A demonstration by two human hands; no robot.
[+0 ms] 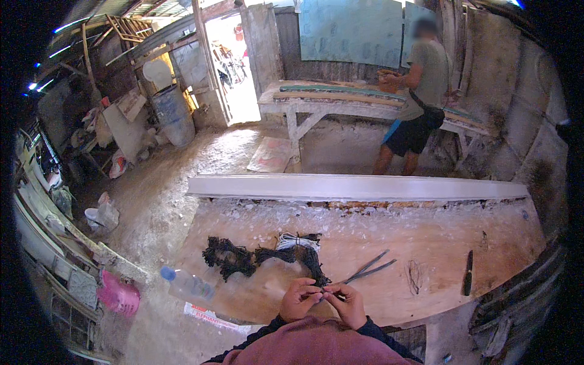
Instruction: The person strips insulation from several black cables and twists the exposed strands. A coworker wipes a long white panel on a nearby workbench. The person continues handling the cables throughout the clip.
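My left hand and my right hand meet at the near edge of the wooden table, fingertips pinched together. Between them is a small dark bit, too small to make out. Just beyond lie bundles of black cords, and a bundle of white cords is among them. Two long dark strips spread out on the tabletop past my right hand. Farther right rest a loose tangle of thin dark thread and a dark, knife-like tool.
A long white beam runs along the table's far edge. At the table's left are a clear bottle with a blue cap and a pink container. A co-worker stands at a far bench; a blue barrel is back left.
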